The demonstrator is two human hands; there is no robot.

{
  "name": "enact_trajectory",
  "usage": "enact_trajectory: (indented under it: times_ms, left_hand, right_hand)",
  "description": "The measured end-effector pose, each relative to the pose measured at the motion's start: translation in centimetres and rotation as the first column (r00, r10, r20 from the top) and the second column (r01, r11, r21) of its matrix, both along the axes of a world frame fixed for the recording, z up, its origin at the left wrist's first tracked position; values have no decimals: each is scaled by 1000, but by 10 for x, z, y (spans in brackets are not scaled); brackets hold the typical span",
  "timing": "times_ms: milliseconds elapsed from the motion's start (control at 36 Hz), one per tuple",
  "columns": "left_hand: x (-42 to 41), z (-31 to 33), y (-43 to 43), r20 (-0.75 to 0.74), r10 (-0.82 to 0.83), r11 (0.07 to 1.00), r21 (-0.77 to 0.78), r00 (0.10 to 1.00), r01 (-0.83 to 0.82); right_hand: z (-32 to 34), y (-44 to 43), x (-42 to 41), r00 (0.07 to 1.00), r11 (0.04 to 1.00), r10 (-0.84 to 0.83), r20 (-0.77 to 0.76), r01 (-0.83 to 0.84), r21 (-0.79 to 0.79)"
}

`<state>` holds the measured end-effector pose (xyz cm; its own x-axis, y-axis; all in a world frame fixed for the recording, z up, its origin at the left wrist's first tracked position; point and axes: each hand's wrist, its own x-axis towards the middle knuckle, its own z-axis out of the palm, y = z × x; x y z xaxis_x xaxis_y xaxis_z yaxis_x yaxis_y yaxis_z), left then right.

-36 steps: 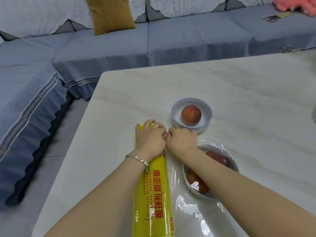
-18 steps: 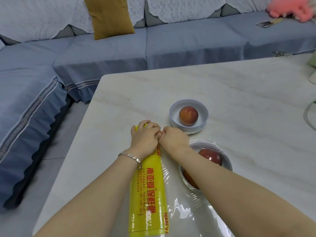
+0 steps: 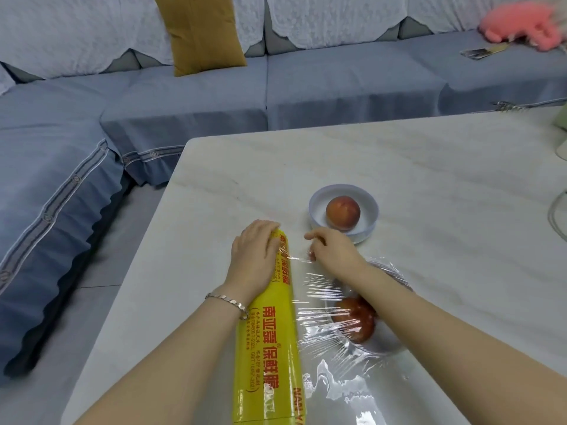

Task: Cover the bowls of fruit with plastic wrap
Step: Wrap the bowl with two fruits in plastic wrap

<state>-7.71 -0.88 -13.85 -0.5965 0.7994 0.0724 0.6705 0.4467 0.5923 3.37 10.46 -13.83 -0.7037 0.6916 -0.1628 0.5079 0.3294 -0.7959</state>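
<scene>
1. Wrap (image 3: 325, 305) stretches in a thin, creased sheet from the yellow roll (image 3: 270, 348) toward the right, and the right hand (image 3: 333, 251) pinches its far edge between thumb and fingertips.
2. That right grip is clenched on the film, just beside the far end of the roll and near the white bowl (image 3: 368, 228).
3. The left hand (image 3: 254, 256) lies flat over the far end of the roll, palm down, fingers curved over it, pressing it onto the worktop (image 3: 429, 179); a bracelet (image 3: 227, 302) circles its wrist.
4. The roll lies lengthwise on the worktop, running from the left hand back toward the viewer.
5. The near bowl (image 3: 386, 348), clear, sits just right of the roll under the right forearm, with film over it and red fruit (image 3: 359, 320) inside.
6. The white bowl stands farther off, uncovered, with one peach (image 3: 342, 213) in it.
7. A blue sofa (image 3: 199, 96) runs beyond the worktop, with a mustard cushion (image 3: 202, 32) and a pink toy (image 3: 521, 23) on it.
</scene>
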Motion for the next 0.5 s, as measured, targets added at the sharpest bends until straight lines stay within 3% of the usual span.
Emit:
enact_trajectory:
  times_ms: [83,139,222,306,500]
  left_hand:
    - [13,2,-2,25,170,976,-139,985,-165]
    - [22,5,-4,72,277,942,-218,958,-256]
    - [22,6,-5,312,469,871,-315,826,-376]
    - [15,5,-7,442,491,869,-308,751,-387]
    - [15,6,-7,531,451,889,-197,718,-413]
  right_hand:
    - [12,-11,4,994,990,71,-89,-81,-118]
    - [15,-15,3,980,980,199,19,-198,-15]
    - [13,-20,5,933,933,302,196,-332,139]
    - [10,-25,7,934,937,298,199,-326,124]
    - [13,-29,11,971,971,226,76,-231,64]
